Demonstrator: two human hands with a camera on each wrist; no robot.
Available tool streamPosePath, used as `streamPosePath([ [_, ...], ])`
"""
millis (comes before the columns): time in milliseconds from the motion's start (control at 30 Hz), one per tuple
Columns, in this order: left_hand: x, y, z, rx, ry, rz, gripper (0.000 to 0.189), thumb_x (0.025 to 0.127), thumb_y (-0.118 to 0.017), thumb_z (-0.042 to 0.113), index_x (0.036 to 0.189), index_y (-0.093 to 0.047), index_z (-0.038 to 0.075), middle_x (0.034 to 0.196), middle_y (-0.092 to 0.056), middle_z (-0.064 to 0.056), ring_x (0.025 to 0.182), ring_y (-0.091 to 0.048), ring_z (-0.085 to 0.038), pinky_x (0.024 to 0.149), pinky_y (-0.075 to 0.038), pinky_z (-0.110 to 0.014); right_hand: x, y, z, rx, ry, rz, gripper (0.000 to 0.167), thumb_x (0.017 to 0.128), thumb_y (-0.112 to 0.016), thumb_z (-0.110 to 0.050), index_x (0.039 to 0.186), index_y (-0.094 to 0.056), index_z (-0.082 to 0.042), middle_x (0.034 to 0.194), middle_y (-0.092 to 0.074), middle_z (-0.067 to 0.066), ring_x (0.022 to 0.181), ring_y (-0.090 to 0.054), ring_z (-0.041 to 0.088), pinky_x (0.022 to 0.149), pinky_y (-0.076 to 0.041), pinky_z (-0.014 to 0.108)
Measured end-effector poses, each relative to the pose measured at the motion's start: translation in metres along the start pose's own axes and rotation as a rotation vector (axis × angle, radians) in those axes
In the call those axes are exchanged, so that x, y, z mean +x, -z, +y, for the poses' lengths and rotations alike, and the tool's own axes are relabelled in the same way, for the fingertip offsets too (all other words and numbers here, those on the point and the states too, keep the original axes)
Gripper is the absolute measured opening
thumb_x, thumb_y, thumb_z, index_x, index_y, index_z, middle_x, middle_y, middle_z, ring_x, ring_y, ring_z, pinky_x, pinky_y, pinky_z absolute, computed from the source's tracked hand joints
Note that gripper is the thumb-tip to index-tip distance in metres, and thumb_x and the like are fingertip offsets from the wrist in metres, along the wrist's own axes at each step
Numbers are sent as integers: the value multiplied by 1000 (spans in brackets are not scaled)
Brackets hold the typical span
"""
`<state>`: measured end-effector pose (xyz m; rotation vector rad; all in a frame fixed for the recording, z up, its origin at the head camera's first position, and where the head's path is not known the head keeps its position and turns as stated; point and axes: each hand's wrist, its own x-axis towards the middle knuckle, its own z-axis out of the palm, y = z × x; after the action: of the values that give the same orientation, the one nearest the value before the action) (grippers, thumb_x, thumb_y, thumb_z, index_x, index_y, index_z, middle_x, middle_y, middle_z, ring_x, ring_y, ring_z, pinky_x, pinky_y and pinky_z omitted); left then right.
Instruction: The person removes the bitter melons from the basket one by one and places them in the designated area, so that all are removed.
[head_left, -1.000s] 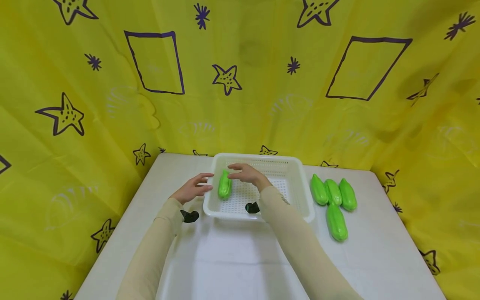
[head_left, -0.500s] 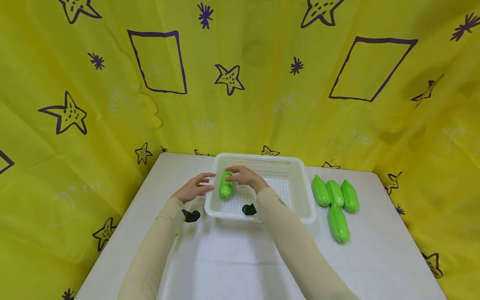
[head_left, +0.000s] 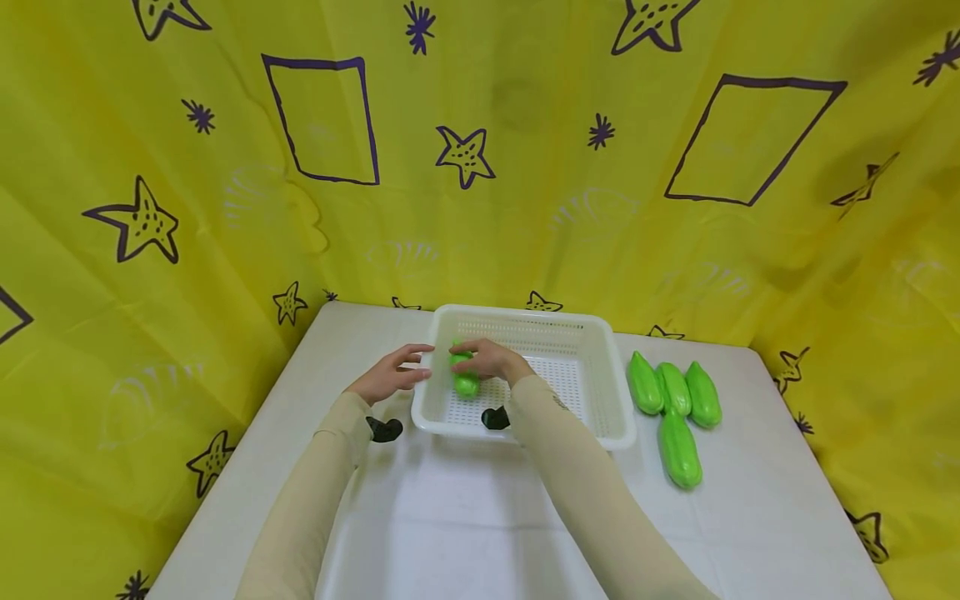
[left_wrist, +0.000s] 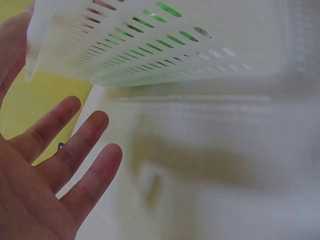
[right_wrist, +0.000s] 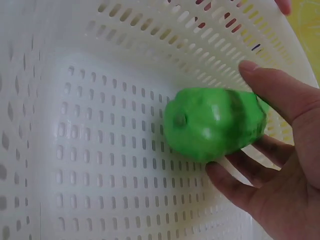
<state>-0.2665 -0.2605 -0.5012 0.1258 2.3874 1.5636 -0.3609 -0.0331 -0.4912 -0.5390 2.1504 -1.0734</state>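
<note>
A plump, glossy green toy vegetable (head_left: 467, 385), ridged like a cucumber, lies near the left wall inside a white perforated plastic basket (head_left: 525, 432). My right hand (head_left: 487, 360) reaches into the basket and grips it. In the right wrist view the thumb is along one side of the toy vegetable (right_wrist: 205, 125) and the fingers curl under the other. My left hand (head_left: 390, 373) is at the basket's left rim, its fingertips at the edge. Several of its fingers (left_wrist: 75, 150) are extended and apart outside the basket wall (left_wrist: 235, 45) in the left wrist view.
Several more green toy vegetables (head_left: 675, 392) lie grouped on the white tabletop (head_left: 480, 517), to the right of the basket. A yellow curtain (head_left: 510, 233) with star drawings encloses the table behind and at both sides. Dark wrist-worn pieces (head_left: 495, 418) show at both cuffs.
My right hand has lowered onto the toy vegetable and taken hold of it. The vegetable has shifted slightly right, away from the basket's left wall. The left hand stays at the rim.
</note>
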Motion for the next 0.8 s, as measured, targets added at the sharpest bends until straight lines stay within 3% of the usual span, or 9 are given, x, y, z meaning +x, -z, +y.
streamPosePath([
  [267,2,1,-3,0,4,4,56,96,-64,35,147,-43,24,148,-37,-20,130,-45,-38,100,-46,-50,2,1,4,8,-28,-16,50,92,-70,-15,140,-55,-16,151,-39,9,109,-51,22,93,-50,42],
  [500,-18,-1,28,-33,11,-17,55,98,-62,24,148,-41,15,148,-34,-26,131,-42,-44,101,-44,-54,1,2,5,25,-40,-20,51,91,-70,-13,140,-55,-17,153,-36,9,112,-52,24,95,-50,44],
  [800,-21,-2,33,-46,17,-19,55,98,-62,23,148,-41,14,147,-35,-26,131,-43,-43,102,-44,-54,0,5,11,37,-49,-29,49,93,-68,-14,139,-56,-21,152,-37,8,116,-49,25,94,-50,43],
])
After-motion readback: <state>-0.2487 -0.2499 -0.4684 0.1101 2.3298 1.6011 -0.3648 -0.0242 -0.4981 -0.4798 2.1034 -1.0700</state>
